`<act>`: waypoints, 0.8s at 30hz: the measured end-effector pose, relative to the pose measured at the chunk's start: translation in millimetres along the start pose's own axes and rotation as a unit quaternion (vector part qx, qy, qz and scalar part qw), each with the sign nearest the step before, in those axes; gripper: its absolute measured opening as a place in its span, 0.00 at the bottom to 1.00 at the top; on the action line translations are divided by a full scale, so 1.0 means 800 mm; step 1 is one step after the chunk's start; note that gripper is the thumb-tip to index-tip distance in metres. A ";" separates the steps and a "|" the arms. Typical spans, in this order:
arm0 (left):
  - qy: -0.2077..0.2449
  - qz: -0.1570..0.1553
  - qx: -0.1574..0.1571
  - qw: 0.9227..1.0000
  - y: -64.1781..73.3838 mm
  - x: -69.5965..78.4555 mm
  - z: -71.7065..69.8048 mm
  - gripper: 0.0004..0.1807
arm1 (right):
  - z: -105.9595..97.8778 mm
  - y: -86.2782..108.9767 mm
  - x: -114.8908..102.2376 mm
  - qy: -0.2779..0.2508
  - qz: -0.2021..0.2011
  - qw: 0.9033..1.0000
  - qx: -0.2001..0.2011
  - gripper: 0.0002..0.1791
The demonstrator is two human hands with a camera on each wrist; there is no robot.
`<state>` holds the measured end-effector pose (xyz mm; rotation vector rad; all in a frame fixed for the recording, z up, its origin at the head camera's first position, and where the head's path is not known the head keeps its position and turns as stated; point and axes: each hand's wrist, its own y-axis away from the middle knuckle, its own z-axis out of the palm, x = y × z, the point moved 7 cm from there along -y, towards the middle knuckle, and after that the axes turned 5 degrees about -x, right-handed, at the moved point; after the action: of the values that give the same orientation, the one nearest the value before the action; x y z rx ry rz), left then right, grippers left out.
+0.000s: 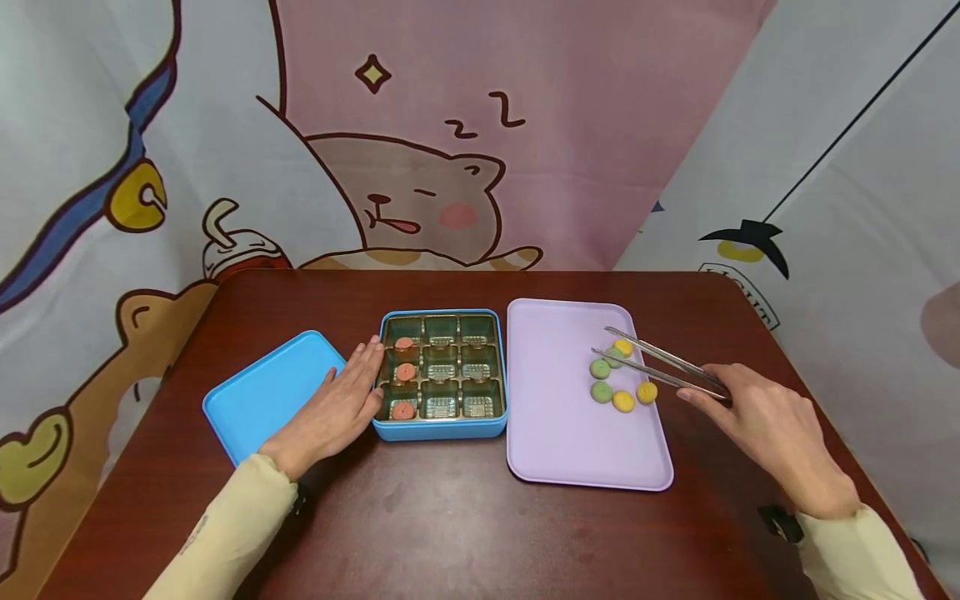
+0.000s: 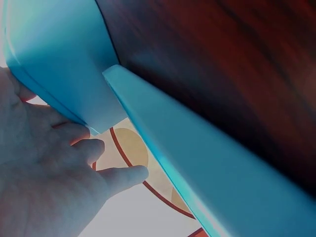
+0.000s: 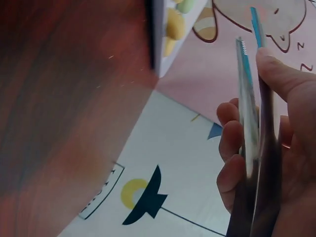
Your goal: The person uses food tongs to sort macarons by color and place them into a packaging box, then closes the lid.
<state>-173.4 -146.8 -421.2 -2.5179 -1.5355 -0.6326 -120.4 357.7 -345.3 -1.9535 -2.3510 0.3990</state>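
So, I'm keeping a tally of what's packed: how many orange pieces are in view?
3: in the left column of the blue box, one orange piece at the back, another in the middle, a third at the front. Any beneath would be hidden.

Free desk (image 1: 442, 525) lies before the blue box (image 1: 441, 431) — left hand (image 1: 337, 412) crowds its left, purple tray (image 1: 562, 442) its right.

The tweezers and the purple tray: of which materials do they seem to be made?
The tweezers look like shiny metal, possibly stainless steel: their silvery arms carry bright reflections. The purple tray seems to be plastic with a fairly matte finish, judging by its even colour and smooth rounded corners; coated metal remains possible.
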 end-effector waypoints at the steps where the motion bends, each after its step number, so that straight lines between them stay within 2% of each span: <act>1: 0.000 0.000 0.001 1.000 0.000 0.000 0.000 0.36 | 0.002 0.001 0.003 0.005 0.002 1.000 -0.006 0.30; 11: 0.009 -0.004 0.000 1.000 0.001 0.000 0.002 0.36 | 0.012 0.010 0.018 0.044 0.026 0.998 -0.040 0.31; 24: 0.005 0.001 0.007 1.000 0.002 0.002 0.000 0.36 | 0.016 0.009 0.014 0.055 0.014 0.998 -0.041 0.29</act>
<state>-171.5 -146.1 -420.6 -2.5024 -1.5296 -0.6312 -118.1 367.6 -360.9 -1.9887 -2.3098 0.1926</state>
